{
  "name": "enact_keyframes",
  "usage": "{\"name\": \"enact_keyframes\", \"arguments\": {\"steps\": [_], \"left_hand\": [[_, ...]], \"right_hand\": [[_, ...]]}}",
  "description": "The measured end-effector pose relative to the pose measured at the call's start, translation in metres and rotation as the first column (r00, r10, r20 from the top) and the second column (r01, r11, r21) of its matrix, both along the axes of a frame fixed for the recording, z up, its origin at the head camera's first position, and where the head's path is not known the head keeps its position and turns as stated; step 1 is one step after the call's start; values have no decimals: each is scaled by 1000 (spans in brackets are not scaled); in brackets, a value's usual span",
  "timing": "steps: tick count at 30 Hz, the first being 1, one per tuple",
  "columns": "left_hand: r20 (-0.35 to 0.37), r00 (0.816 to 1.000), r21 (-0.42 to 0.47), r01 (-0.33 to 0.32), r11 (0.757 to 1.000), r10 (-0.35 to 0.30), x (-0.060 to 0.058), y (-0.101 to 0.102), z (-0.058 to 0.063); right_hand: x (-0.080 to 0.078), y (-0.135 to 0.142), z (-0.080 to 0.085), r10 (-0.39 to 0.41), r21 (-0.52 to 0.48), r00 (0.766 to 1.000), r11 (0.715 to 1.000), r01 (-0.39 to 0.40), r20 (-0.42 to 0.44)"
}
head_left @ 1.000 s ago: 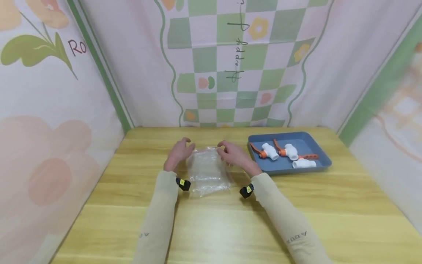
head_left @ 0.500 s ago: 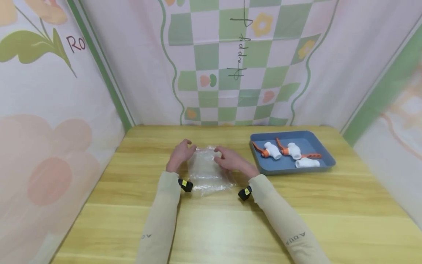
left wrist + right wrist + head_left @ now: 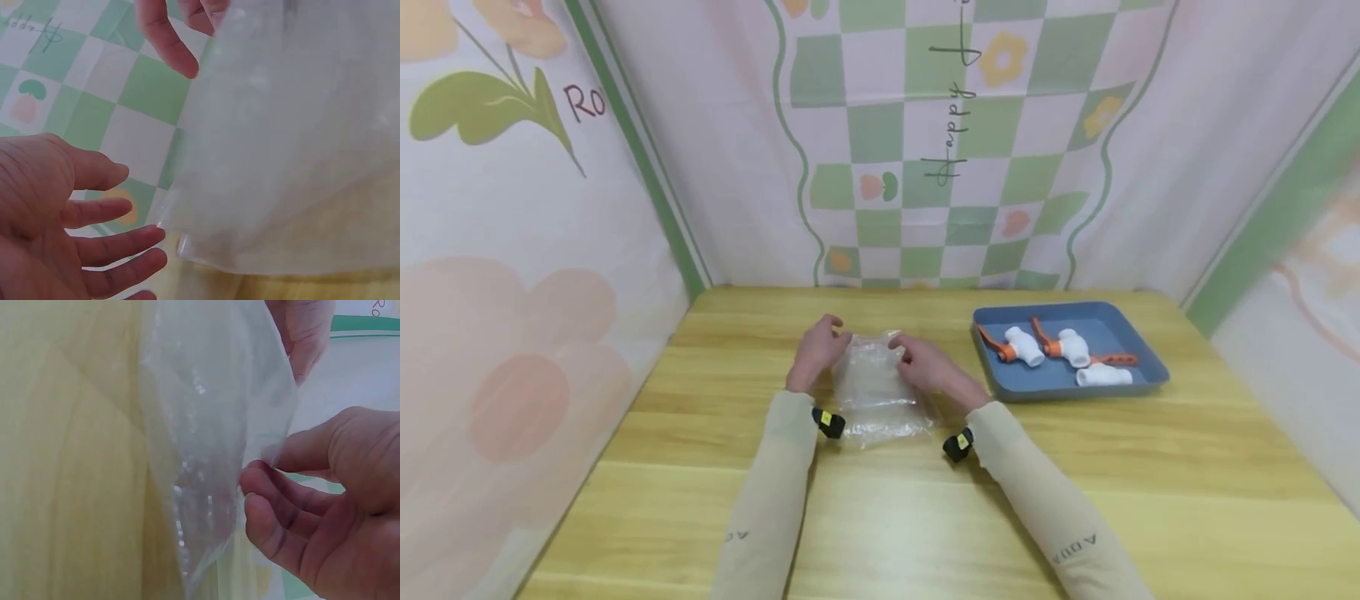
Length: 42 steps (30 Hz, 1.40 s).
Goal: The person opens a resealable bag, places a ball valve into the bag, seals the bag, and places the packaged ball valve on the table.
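Note:
A clear plastic bag is in the middle of the table, raised toward its far edge. At its far right edge my right hand pinches the plastic between thumb and index finger; the right wrist view shows this right hand with its other fingers curled beneath the bag. My left hand is at the bag's far left edge. In the left wrist view the left hand has its fingers apart, with one fingertip right at the corner of the bag.
To the right stands a blue tray holding three white valves with orange handles, among them the leftmost valve and the rightmost valve. A patterned curtain hangs behind the wooden table.
My right hand has shifted inward onto the bag's far edge and now pinches it. The left hand stays near the left edge. The view has shifted slightly; the tray and valves keep their places.

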<state>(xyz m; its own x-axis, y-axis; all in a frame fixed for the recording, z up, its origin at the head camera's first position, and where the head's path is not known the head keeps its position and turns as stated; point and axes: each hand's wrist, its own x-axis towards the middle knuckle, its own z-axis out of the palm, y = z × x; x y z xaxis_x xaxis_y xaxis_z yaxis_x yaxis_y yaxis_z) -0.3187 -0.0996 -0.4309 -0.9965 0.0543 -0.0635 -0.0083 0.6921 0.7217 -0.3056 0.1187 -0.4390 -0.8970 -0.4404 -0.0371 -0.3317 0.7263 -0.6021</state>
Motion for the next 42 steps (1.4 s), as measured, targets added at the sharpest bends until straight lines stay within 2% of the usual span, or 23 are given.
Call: {"name": "enact_keyframes", "arguments": {"steps": [6, 11, 14, 18, 22, 30, 34, 39, 42], "left_hand": [[-53, 998, 72, -16, 997, 20, 1, 0, 6], [-97, 995, 137, 17, 990, -4, -1, 1, 10], [-131, 991, 127, 31, 991, -14, -2, 1, 12], [-166, 986, 89, 34, 995, -19, -2, 0, 17], [-203, 979, 74, 48, 996, -32, 1, -1, 25], [-345, 937, 29, 71, 997, -57, 14, 2, 51], [-382, 919, 11, 108, 994, -96, 20, 4, 62], [-442, 880, -11, 191, 981, -176, 31, 10, 76], [-462, 858, -42, 230, 972, -223, 38, 15, 83]], "right_hand": [[-2, 5, 8, -2, -85, 999, 996, -2, -41], [0, 11, 19, -2, -176, 992, 984, -20, -125], [2, 12, 23, -5, -206, 989, 978, -26, -150], [6, 11, 27, -3, -216, 990, 976, -27, -138], [7, 11, 32, -17, -204, 986, 979, -17, -163], [12, 30, 60, -95, -173, 972, 983, 58, -215], [15, 36, 72, -111, -172, 940, 983, 57, -322], [24, 34, 83, -141, -194, 858, 980, 49, -494], [31, 31, 89, -125, -178, 820, 984, 29, -559]]}}
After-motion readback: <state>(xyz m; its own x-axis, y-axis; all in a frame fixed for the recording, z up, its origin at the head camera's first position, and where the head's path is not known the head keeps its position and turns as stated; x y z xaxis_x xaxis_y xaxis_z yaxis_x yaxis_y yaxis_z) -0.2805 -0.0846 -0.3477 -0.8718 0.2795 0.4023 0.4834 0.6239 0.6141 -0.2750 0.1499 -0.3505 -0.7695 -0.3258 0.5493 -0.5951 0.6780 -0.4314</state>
